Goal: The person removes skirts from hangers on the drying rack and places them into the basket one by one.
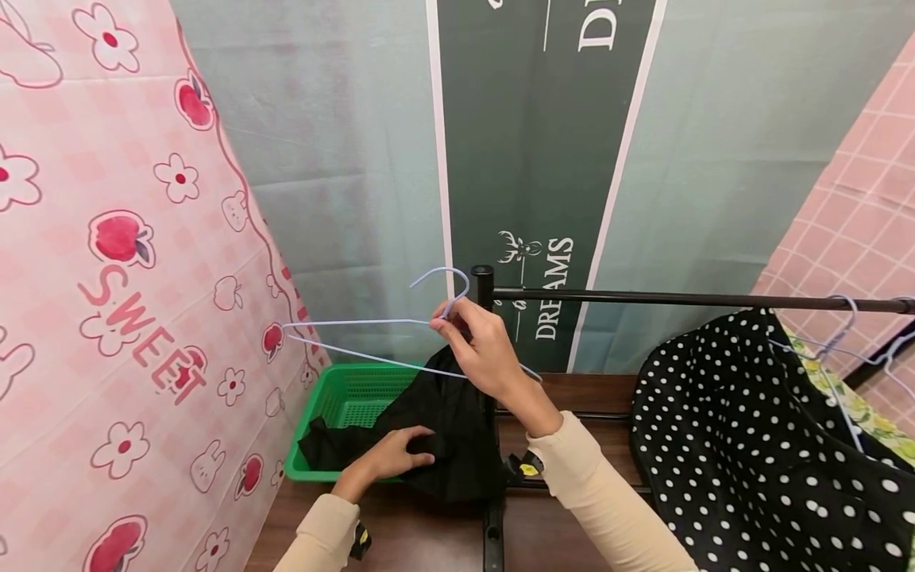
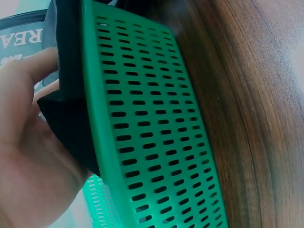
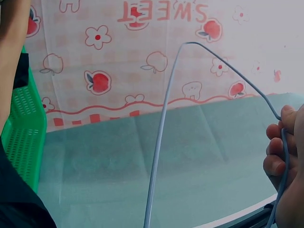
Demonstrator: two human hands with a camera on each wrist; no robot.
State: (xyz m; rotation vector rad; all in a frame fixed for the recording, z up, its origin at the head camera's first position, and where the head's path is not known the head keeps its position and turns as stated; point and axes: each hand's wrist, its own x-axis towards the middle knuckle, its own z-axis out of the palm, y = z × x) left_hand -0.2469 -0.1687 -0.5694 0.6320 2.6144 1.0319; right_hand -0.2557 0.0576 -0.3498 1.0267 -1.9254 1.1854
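Note:
My right hand [image 1: 489, 349] pinches a thin lavender wire hanger [image 1: 364, 322] just under its hook, left of the rack's end post. In the right wrist view the bare left arm of the hanger [image 3: 164, 107] slopes away from the curled fingers [image 3: 274, 147]. A black cloth garment [image 1: 457, 445] lies partly over a green basket [image 1: 307, 433] and spreads to the right, its top edge near the hanger's lower bar. Whether the hanger is inside the garment is hidden. My left hand [image 1: 389, 457] rests on the garment, thumb and fingers apart.
A black clothes rack rail [image 1: 679, 298] runs to the right. On it hangs a black garment with white dots [image 1: 750, 429], beside more lavender hangers [image 1: 843, 326] and a yellow floral cloth [image 1: 808, 361]. A pink printed curtain [image 1: 143, 286] stands close on the left.

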